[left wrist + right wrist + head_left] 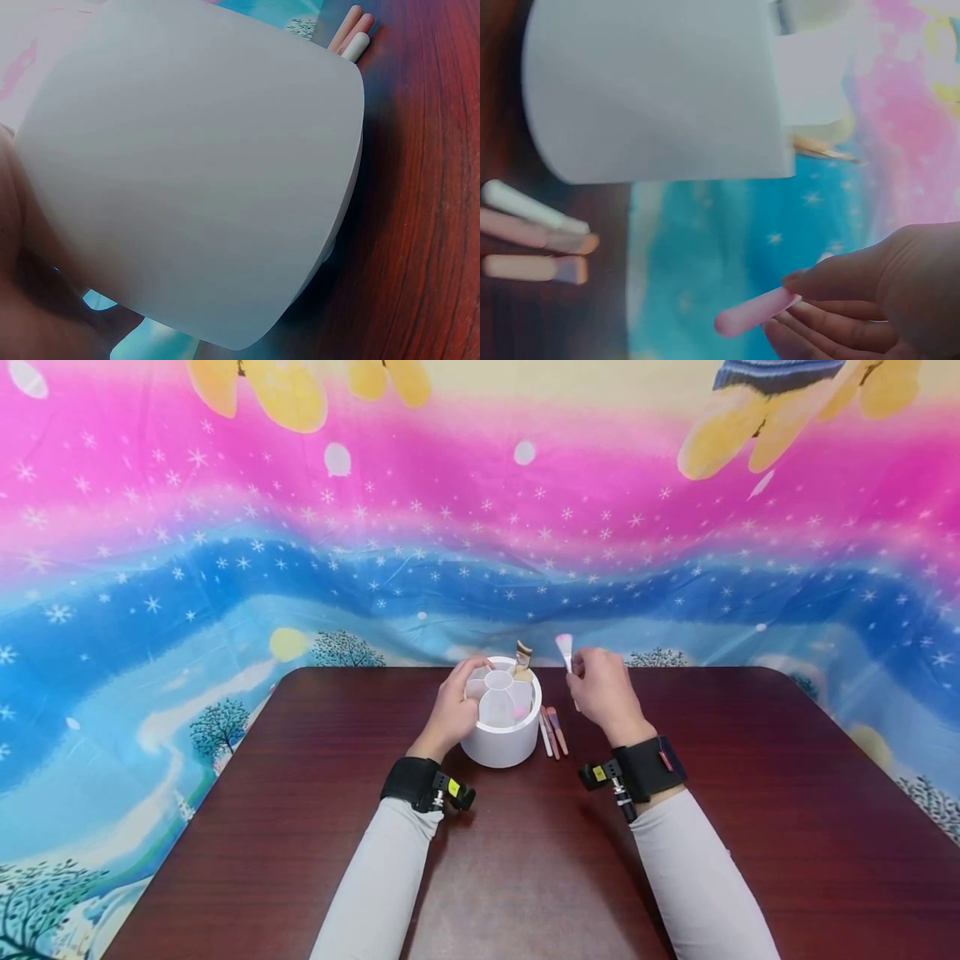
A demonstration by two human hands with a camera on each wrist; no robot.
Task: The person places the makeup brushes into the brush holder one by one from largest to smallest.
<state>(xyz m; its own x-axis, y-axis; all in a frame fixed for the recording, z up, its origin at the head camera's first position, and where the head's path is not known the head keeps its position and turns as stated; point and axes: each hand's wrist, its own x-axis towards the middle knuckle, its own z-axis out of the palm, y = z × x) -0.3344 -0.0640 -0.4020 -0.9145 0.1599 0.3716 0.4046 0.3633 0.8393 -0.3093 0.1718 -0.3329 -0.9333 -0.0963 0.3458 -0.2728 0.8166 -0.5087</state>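
Observation:
A white round divided organizer point(498, 750) stands near the table's far edge. My left hand point(452, 706) grips its left side, fingers at the rim; in the left wrist view the organizer's smooth wall point(195, 165) fills most of the picture and hides the fingers. To the right, my right hand point(606, 689) pinches a makeup brush point(564, 645) by its handle, pinkish-white bristles pointing up. The brush's rounded pink handle end point(754, 315) sticks out between thumb and fingers in the right wrist view. A gold-and-brown item point(522, 656) pokes up from a rear compartment, and something pink point(520, 712) shows in a front one.
Several makeup brushes point(555, 731) lie side by side on the dark red wooden table point(337, 827), just right of the organizer. Among them is a white-handled brush point(529, 204). A colourful printed cloth point(450, 527) hangs behind the table.

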